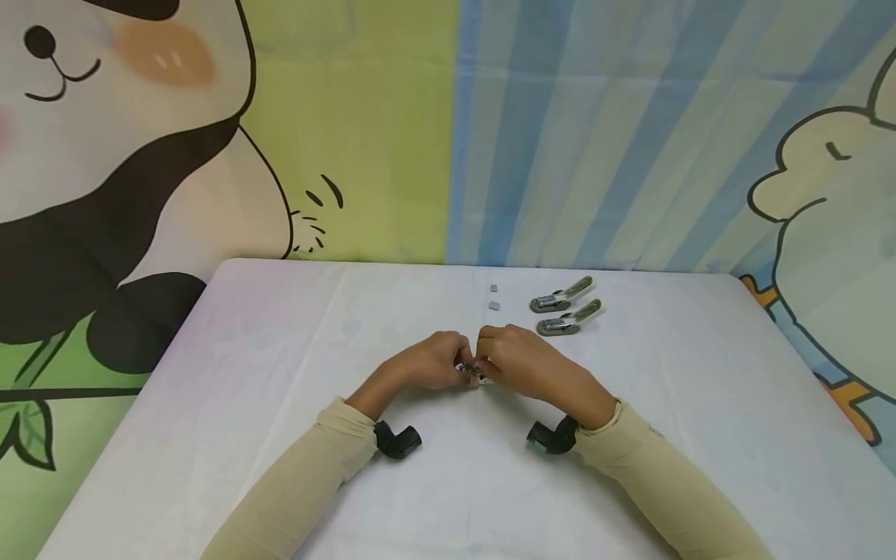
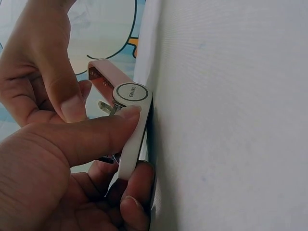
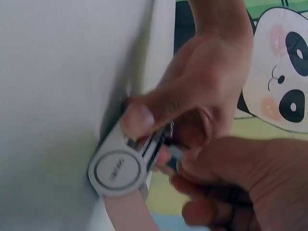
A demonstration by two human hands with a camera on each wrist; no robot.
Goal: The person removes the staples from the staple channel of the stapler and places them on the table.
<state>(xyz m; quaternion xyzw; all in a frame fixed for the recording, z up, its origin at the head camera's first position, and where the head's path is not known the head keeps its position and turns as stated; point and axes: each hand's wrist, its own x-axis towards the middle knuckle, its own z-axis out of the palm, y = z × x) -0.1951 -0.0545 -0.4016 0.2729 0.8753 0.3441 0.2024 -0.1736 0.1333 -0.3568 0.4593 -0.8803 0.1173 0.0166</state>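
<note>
My left hand (image 1: 439, 360) grips a small white and pink stapler (image 2: 135, 125), its thumb along the white side. In the left wrist view the pink cover (image 2: 113, 73) is swung up and away from the white body, baring the metal inside. My right hand (image 1: 521, 363) is close beside it, seen at the lower right of the right wrist view. Between its thumb and fingers it pinches a small grey piece (image 3: 174, 155) that looks like a staple strip, held at the stapler's open side. The fingers partly hide this piece.
Two more staplers (image 1: 561, 295) (image 1: 568, 319) lie with raised handles beyond my right hand on the white table (image 1: 392, 303). Two small grey blocks (image 1: 494, 288) (image 1: 494, 306), like staple strips, lie to their left. Black cameras (image 1: 397, 441) (image 1: 553, 437) stick out from both wrists.
</note>
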